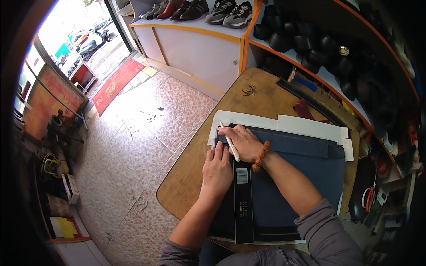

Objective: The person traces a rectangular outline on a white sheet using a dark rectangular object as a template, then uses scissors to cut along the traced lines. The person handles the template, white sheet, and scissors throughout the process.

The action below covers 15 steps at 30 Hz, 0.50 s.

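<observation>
A dark blue folded sheet [301, 186], fabric or leather, lies over white paper [248, 118] on the wooden table. Across its left part runs a long narrow black box [243, 199] with a barcode label. My right hand [246, 144] rests at the sheet's far left corner, its fingers closed round a white pen [232, 148] that slants across the hand. Beside it, my left hand [217, 170] lies flat, fingers stretched, on the sheet's left edge by the black box. A thin silvery strip [216, 136] shows just past its fingertips; its kind is unclear.
The wooden table [186, 190] has a rounded corner at the left; a dark coil [248, 90] lies near its far end. Shelves with black rolls [306, 42] stand at the right. Shoes [226, 13] stand on a cabinet ahead. A red mat [117, 84] lies by the doorway.
</observation>
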Motion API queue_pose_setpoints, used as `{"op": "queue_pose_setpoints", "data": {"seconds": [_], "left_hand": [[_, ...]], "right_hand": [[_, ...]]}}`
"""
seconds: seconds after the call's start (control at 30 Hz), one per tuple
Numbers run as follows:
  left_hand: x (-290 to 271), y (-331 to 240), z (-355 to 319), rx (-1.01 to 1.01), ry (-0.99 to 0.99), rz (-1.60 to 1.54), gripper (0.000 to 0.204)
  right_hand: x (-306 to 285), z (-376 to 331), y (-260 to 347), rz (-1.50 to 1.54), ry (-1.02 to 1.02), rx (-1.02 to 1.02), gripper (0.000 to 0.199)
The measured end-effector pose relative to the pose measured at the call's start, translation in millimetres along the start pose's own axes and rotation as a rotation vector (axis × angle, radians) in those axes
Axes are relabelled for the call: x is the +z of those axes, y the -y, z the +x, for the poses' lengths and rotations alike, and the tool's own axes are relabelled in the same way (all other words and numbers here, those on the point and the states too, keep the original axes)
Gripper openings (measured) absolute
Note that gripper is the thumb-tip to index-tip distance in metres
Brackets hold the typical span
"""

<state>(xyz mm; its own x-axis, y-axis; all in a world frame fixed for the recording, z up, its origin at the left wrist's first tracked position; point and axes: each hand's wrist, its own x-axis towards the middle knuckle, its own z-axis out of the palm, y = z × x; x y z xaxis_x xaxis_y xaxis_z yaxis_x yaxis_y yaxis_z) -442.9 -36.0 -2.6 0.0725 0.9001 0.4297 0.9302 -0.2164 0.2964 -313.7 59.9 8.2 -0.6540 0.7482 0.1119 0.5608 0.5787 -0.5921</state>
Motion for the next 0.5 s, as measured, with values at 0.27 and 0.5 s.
{"op": "queue_pose_setpoints", "data": {"seconds": [0.27,0.5], "left_hand": [[-0.4,-1.8,-1.2,-0.085,0.001,-0.046,0.036],[-6.6,-3.3,8.3,-0.013,0.111,0.02,0.039]], "right_hand": [[-3.7,1.0,-2.1,0.077,0.004,0.045,0.038],[-6.4,0.9,-1.7,0.103,0.016,0.108,0.036]]}}
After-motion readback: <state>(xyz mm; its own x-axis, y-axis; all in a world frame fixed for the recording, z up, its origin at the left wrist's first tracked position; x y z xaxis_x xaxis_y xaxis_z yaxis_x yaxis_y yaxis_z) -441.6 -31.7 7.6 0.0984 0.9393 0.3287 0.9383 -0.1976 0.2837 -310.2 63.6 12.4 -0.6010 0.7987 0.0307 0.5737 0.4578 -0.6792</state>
